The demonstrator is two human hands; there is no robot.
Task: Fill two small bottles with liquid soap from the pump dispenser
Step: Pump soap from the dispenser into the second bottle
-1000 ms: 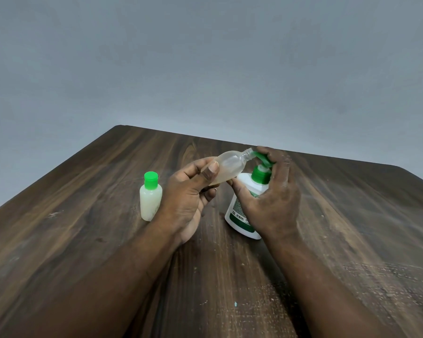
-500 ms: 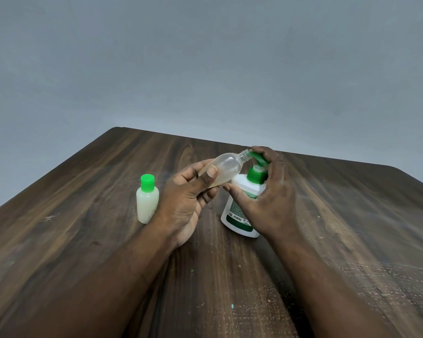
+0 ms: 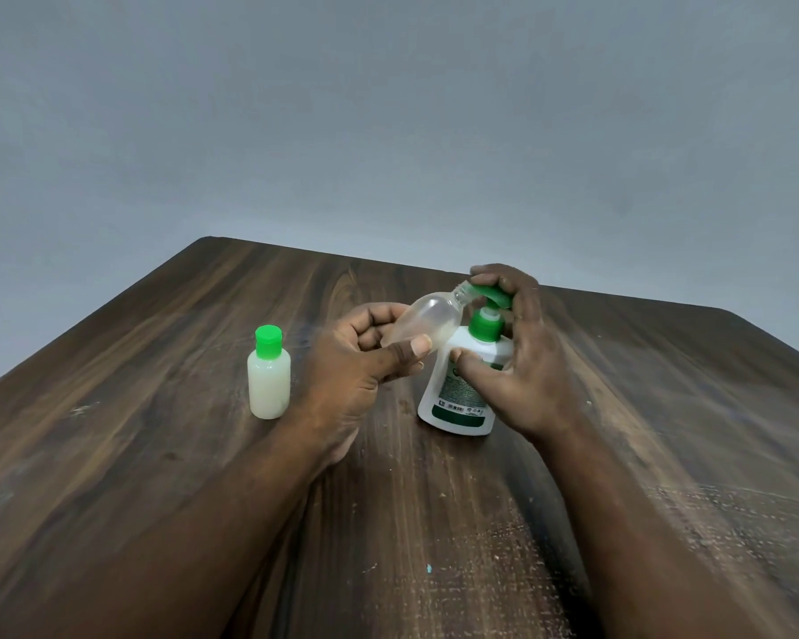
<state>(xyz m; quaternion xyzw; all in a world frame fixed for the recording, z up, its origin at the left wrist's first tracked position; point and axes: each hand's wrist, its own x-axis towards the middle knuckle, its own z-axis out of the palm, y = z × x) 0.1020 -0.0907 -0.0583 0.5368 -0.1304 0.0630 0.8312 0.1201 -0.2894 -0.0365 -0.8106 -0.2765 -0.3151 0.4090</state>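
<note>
Got the left grip [image 3: 356, 362] curled round the uncapped small bottle [image 3: 427, 325], thumb across the front and fingers tucked behind. Holding it tilted above the table [image 3: 158, 454], neck pointing up and to the right, mouth right up against the spout of the green pump head [image 3: 492, 295]. Looks see-through and mostly empty, can't really tell the soap level inside.

Got the right grip [image 3: 527, 362] clamped on the pump dispenser [image 3: 453, 403], with fingers hooked over the top of the pump head and thumb pressed on the white body just below the green collar. Standing upright on the dark wood, roughly mid-table, label side facing the camera.

Over on the left, well apart from the dispenser and near the left wrist, spotted the other small bottle [image 3: 269, 385]. Sitting upright on the table, full of whitish soap, green cap [image 3: 268, 342] on. Backed by a plain grey wall [image 3: 388, 108].
</note>
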